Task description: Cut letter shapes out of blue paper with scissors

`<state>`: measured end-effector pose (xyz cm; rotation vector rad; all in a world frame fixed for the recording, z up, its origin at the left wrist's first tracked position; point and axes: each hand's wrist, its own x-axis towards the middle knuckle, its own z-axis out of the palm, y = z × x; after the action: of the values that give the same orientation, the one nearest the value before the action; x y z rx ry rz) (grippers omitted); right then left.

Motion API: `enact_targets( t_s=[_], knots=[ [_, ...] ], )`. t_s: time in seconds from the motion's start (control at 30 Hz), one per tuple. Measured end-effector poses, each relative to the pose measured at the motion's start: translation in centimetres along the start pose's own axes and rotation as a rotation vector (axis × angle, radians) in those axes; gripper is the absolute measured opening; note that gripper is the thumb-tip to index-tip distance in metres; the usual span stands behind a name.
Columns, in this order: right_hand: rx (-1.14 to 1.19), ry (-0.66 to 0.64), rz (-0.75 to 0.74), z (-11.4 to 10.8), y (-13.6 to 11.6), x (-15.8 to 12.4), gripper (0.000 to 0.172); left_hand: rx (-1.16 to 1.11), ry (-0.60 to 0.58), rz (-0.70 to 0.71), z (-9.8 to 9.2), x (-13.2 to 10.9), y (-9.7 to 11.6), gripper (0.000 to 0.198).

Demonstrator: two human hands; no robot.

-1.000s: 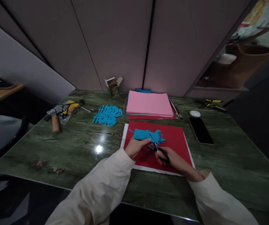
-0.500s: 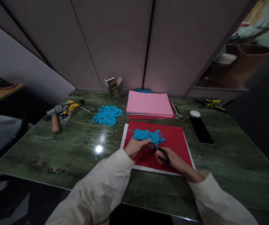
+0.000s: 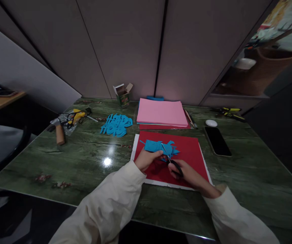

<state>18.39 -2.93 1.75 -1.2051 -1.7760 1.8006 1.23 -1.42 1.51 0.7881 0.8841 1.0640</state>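
Observation:
Between thumb and fingers, my left hand [image 3: 147, 159] pinches a piece of blue paper [image 3: 153, 145] with a partly cut outline. My right hand [image 3: 183, 172] grips a pair of scissors [image 3: 177, 167] by its black handles. The scissor blades point up and left, lying against the blue paper near my left thumb. Beneath both hands lies a red sheet [image 3: 186, 145] on top of a white one. Several small blue scraps are around the paper's right side; whether they are attached I cannot tell.
Blue paper cut-outs [image 3: 117, 124] lie to the left. Behind are a pink paper stack [image 3: 162, 112] and a small open box [image 3: 123, 96]. A phone [image 3: 217, 141], white round case [image 3: 211, 123] and pliers [image 3: 231, 113] lie right. A wooden-handled tool [image 3: 59, 134] lies far left.
The scissor handles have drawn slightly closer together in my right hand. My left hand and the blue paper stay in nearly the same place.

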Motion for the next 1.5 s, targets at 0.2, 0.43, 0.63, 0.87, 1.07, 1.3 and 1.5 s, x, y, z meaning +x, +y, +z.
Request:
enact_targets(
  t_s=[0.2,0.43,0.63,0.87,1.07,1.3,1.5],
  knots=[
    [-0.036,0.008,0.003,-0.02,-0.07,-0.04,0.043,-0.008,0.020,-0.010,-0.04,-0.01,-0.04,0.024],
    [-0.034,0.032,0.002,-0.04,0.04,-0.05,0.043,-0.045,0.045,-0.050,-0.11,0.01,-0.05,0.025],
    [-0.078,0.032,-0.011,-0.20,-0.02,-0.10,0.045,-0.052,-0.001,-0.057,-0.40,0.13,-0.19,0.029],
    [-0.098,0.036,-0.027,-0.24,-0.29,-0.17,0.045,-0.042,-0.017,-0.051,-0.43,0.08,0.04,0.031],
    [-0.109,0.030,-0.014,-0.22,-0.43,-0.12,0.047,-0.052,-0.004,-0.060,-0.31,0.02,0.16,0.031],
    [-0.134,0.027,-0.030,-0.31,-0.12,-0.05,0.047,-0.065,0.009,-0.065,-0.30,0.07,0.14,0.030],
    [-0.124,0.031,-0.034,-0.24,-0.04,0.00,0.047,-0.058,0.015,-0.068,-0.33,0.10,0.06,0.030]
  ],
)
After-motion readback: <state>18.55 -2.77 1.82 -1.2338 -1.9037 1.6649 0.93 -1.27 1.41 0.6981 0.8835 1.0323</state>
